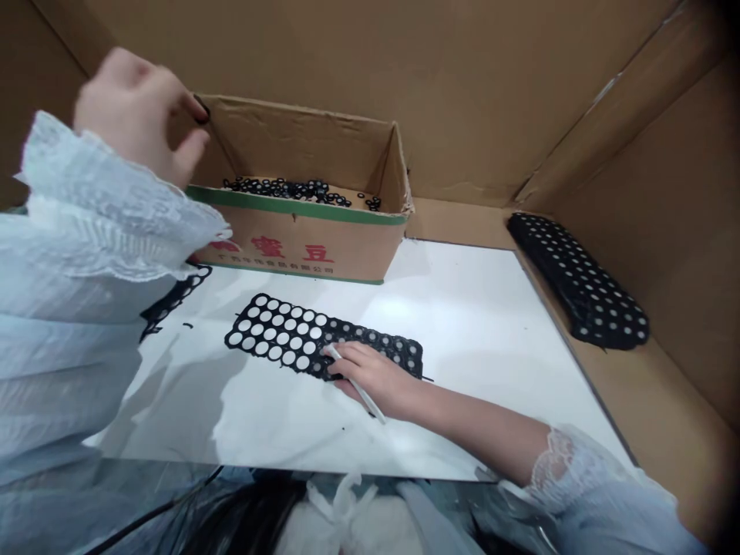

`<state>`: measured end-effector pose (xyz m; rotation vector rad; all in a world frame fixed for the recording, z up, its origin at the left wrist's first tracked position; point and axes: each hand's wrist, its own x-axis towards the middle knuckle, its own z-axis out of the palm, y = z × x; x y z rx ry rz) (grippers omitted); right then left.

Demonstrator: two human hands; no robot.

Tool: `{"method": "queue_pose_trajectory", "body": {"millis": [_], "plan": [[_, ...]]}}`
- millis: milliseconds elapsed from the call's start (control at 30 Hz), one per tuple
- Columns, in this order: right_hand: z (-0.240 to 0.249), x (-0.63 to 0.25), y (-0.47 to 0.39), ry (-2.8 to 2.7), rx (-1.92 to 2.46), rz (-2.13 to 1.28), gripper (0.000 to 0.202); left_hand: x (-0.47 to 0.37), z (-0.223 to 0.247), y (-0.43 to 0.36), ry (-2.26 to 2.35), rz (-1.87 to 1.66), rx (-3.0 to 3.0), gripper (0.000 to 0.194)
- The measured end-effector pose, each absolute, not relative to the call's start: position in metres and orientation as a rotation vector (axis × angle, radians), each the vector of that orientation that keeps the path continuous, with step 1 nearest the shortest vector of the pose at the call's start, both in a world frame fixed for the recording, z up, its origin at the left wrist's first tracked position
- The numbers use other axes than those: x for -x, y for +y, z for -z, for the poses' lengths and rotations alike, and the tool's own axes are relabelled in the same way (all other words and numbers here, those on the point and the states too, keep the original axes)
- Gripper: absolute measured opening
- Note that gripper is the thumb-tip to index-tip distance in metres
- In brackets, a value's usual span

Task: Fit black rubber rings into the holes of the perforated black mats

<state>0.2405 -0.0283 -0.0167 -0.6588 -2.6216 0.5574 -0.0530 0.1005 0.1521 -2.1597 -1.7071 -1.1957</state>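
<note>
My left hand [136,112] is raised over the left end of a cardboard box, somewhat blurred. Its thumb and forefinger are apart, and a small black ring [202,109] shows at the forefinger's tip. Below, on the white board, lies a black perforated sheet [324,327]. Its left part has open round holes that show white, while the right part has smaller greyish discs in its circles. My right hand [373,378] rests on the sheet's near edge, closed around a slim white pen-like tool [370,405]. The tool's tip is near the border between the two parts.
The cardboard box [294,239] at the back holds many loose black rings [294,189]. Another dark perforated sheet [179,297] lies partly behind my left sleeve. At the right, a stack of black dotted sheets [578,281] lies by the cardboard wall [671,200]. The white board [479,308] covers the work surface.
</note>
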Motion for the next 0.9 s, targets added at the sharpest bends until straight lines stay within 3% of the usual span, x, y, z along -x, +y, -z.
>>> {"method": "queue_pose_trajectory", "body": {"millis": [67, 167, 267, 367, 500, 700, 900], "plan": [[0.016, -0.24, -0.028, -2.619, 0.664, -0.571, 0.018, 0.043, -0.148, 0.102, -1.516, 0.915, 2.072, 0.041], [0.013, -0.24, -0.028, -2.607, 0.649, -0.603, 0.017, 0.023, -0.121, 0.075, -1.223, 0.903, 1.996, 0.029], [0.009, -0.241, -0.029, -2.54, 0.623, -0.666, 0.018, -0.005, -0.072, 0.037, -1.035, 0.668, 2.337, 0.018], [0.008, -0.243, -0.029, -2.279, 0.762, -0.79, 0.026, -0.03, -0.02, 0.014, -1.186, 0.498, 2.617, 0.024], [0.005, -0.247, -0.025, -1.982, 1.009, -0.992, 0.027, -0.039, 0.022, 0.012, -1.312, 0.563, 2.753, 0.03], [0.001, -0.249, -0.018, -2.026, 1.162, -0.932, 0.014, -0.036, 0.026, 0.013, -1.333, 0.803, 2.911, 0.013], [0.007, -0.247, -0.017, -2.018, 1.087, -0.834, 0.016, -0.048, 0.022, 0.012, -1.474, 0.633, 2.849, 0.03]]}}
